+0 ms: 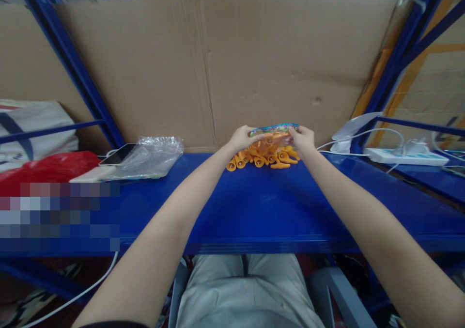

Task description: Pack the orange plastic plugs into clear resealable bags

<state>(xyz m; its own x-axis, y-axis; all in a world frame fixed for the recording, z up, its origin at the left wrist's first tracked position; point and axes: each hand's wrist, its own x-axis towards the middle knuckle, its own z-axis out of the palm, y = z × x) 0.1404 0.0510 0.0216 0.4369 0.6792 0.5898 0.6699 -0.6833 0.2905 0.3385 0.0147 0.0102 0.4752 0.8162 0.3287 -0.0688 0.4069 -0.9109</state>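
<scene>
Between my two hands is a clear plastic bag [275, 136] with a colourful blue-and-green printed top. My left hand [246, 138] grips its left end, and my right hand [302, 138] pinches the right end. Just below and behind the bag, a pile of orange plastic pieces [259, 162] with round ends lies on the blue table [269, 202]. Orange shows through the clear plastic; I cannot tell whether those pieces are inside the bag or behind it.
At the left lie a stack of clear plastic bags [154, 158], a phone [118, 154] and a red bag [54, 167]. A white power strip [407, 157] with cables sits at the right. Tall cardboard [290, 66] stands behind the table, between blue metal posts [407, 52].
</scene>
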